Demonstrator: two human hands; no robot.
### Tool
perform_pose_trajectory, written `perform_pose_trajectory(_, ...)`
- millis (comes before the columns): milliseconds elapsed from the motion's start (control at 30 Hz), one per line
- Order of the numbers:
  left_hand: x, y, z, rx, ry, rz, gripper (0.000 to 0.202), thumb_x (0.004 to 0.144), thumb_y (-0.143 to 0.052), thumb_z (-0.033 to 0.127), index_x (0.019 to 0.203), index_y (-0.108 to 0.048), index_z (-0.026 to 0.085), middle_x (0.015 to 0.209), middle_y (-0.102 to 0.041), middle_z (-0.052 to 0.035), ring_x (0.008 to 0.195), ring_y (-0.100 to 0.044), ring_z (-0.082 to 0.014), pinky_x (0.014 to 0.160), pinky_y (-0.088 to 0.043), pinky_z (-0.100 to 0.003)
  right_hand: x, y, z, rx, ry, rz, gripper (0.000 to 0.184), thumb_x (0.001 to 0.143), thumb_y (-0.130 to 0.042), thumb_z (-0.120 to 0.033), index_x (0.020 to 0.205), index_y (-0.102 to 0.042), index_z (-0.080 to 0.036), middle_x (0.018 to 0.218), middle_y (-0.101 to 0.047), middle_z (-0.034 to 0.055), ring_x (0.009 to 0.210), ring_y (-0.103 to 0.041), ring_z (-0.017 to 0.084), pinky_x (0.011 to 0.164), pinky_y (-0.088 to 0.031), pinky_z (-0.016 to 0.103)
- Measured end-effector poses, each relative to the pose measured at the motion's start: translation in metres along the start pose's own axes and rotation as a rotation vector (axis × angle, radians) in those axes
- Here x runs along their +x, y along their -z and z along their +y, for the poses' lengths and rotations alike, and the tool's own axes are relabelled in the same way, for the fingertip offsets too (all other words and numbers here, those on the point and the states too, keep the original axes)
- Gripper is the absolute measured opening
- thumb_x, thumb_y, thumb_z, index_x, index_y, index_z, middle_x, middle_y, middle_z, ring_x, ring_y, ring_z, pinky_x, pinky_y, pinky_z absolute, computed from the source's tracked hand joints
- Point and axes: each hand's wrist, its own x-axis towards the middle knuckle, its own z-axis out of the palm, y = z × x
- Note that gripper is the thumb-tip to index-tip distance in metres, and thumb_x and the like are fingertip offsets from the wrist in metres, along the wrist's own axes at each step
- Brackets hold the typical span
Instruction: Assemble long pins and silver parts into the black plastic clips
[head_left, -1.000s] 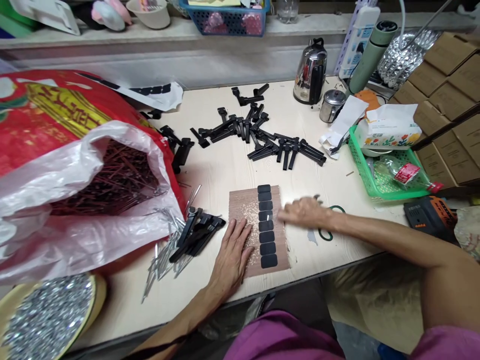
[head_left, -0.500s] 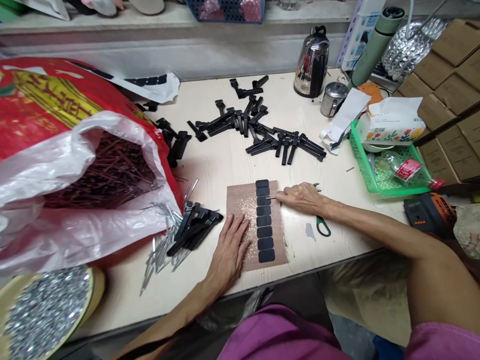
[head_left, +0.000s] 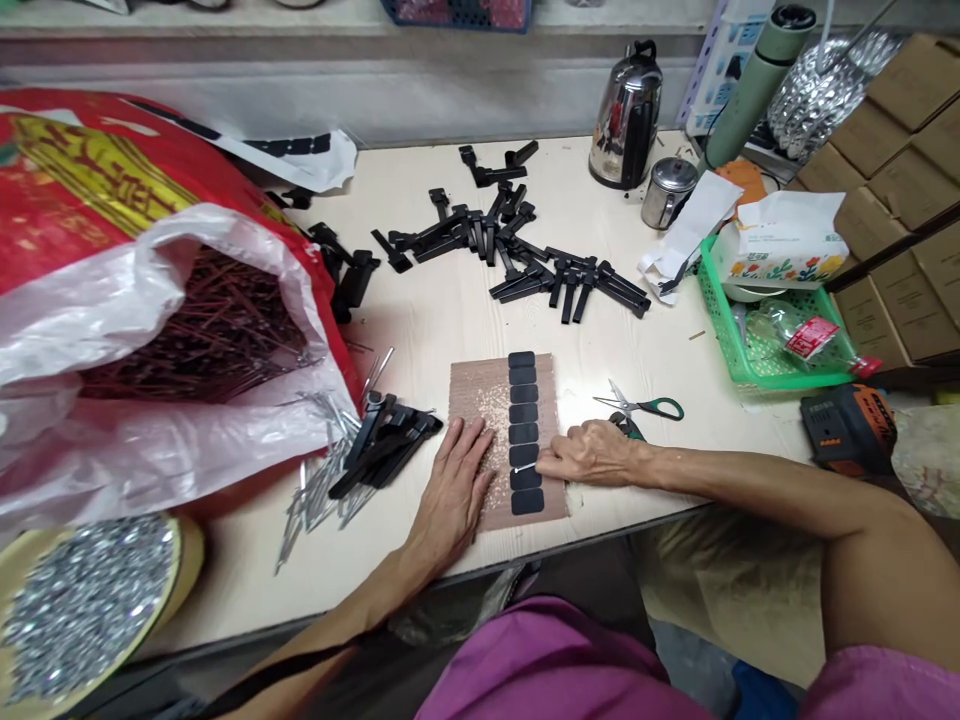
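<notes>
A brown board (head_left: 471,390) lies near the table's front edge with a column of several black pads (head_left: 523,430) on it. My left hand (head_left: 455,485) lies flat on the board's left part, fingers stretched out. My right hand (head_left: 587,460) rests at the board's right edge, pinching a thin metal pin (head_left: 525,467) whose tip points at one of the lower pads. Green-handled scissors (head_left: 645,406) lie just behind my right hand.
A red and clear bag of thin rods (head_left: 187,340) fills the left. Loose pins and black clips (head_left: 375,450) lie beside it; more black clips (head_left: 525,265) lie farther back. A bowl of small metal bits (head_left: 82,600), kettle (head_left: 626,115), green basket (head_left: 757,375), drill (head_left: 847,430).
My right hand has slid down the column of pads toward me with the pin, uncovering the scissors. My left hand has stayed flat on the board.
</notes>
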Motion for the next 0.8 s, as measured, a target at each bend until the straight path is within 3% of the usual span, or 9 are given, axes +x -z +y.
perform_pose_trajectory(133,0.001,0.001,0.000,-0.006,0.005,-0.025,0.049,0.096,-0.033,0.024,0.145,-0.027,0.023,0.147,-0.041,-0.0107,0.143,-0.020,-0.0245,0.112,-0.031,-0.050,-0.002,-0.002,-0.005,0.061,-0.065,0.001,0.031,0.088,-0.029,0.001,0.096,-0.051,-0.020,0.069,-0.060,0.0011,0.051,-0.047,0.010,0.046,-0.022,0.024)
perform_pose_trajectory(233,0.000,0.001,0.001,-0.008,0.014,-0.033,0.047,0.096,-0.033,0.025,0.143,-0.030,0.020,0.146,-0.042,-0.0120,0.143,-0.021,-0.0246,0.112,-0.030,-0.051,-0.001,0.000,-0.009,0.229,-0.234,-0.010,0.023,0.090,-0.031,-0.006,0.089,-0.051,-0.019,0.065,-0.055,-0.0007,0.049,-0.041,0.009,0.047,-0.019,0.024)
perform_pose_trajectory(367,0.005,0.008,0.006,-0.037,-0.007,0.027,0.039,0.096,-0.037,0.029,0.132,-0.049,0.020,0.141,-0.049,-0.0132,0.140,-0.028,-0.0274,0.109,-0.030,-0.056,0.002,0.014,-0.027,0.686,-0.672,0.116,0.018,0.094,-0.032,-0.026,0.080,-0.041,-0.021,0.061,-0.043,-0.0053,0.051,-0.037,0.009,0.050,-0.024,0.022)
perform_pose_trajectory(467,0.021,0.021,0.015,-0.198,-0.006,0.081,0.033,0.094,-0.041,0.034,0.113,-0.065,0.023,0.131,-0.058,-0.0109,0.133,-0.041,-0.0272,0.108,-0.033,-0.053,0.010,0.025,-0.046,1.114,-0.847,0.308,0.023,0.094,-0.030,-0.036,0.076,-0.033,-0.023,0.061,-0.038,-0.0068,0.055,-0.039,0.010,0.054,-0.032,0.022)
perform_pose_trajectory(533,0.034,0.029,0.025,-0.406,0.084,0.065,0.033,0.091,-0.046,0.041,0.102,-0.071,0.024,0.119,-0.066,-0.0096,0.121,-0.052,-0.0264,0.103,-0.039,-0.049,0.019,0.028,-0.058,1.321,-0.859,0.423,0.025,0.092,-0.032,-0.041,0.075,-0.031,-0.023,0.062,-0.037,-0.0071,0.056,-0.038,0.010,0.054,-0.035,0.022)
perform_pose_trajectory(633,0.050,0.034,0.043,-0.866,0.368,-0.009,0.039,0.079,-0.059,0.054,0.087,-0.075,0.020,0.093,-0.072,-0.0090,0.095,-0.064,-0.0245,0.089,-0.049,-0.042,0.033,0.028,-0.071,1.466,-0.860,0.564,0.026,0.092,-0.033,-0.045,0.077,-0.032,-0.023,0.063,-0.036,-0.0072,0.054,-0.037,0.009,0.051,-0.034,0.022)
perform_pose_trajectory(733,0.056,0.032,0.058,-1.295,0.649,-0.027,0.047,0.065,-0.072,0.057,0.086,-0.074,0.016,0.066,-0.068,-0.0041,0.066,-0.064,-0.0178,0.066,-0.054,-0.031,0.042,0.030,-0.079,1.574,-0.858,0.611,0.028,0.091,-0.035,-0.050,0.082,-0.034,-0.023,0.064,-0.037,-0.0074,0.050,-0.037,0.008,0.046,-0.033,0.020)
perform_pose_trajectory(800,0.055,0.031,0.066,-1.453,0.737,-0.026,0.048,0.061,-0.076,0.054,0.089,-0.073,0.015,0.057,-0.063,-0.0002,0.051,-0.057,-0.0127,0.051,-0.050,-0.025,0.044,0.033,-0.084,1.701,-0.847,0.584,0.031,0.090,-0.038,-0.054,0.085,-0.034,-0.023,0.064,-0.036,-0.0083,0.048,-0.037,0.007,0.045,-0.033,0.020)
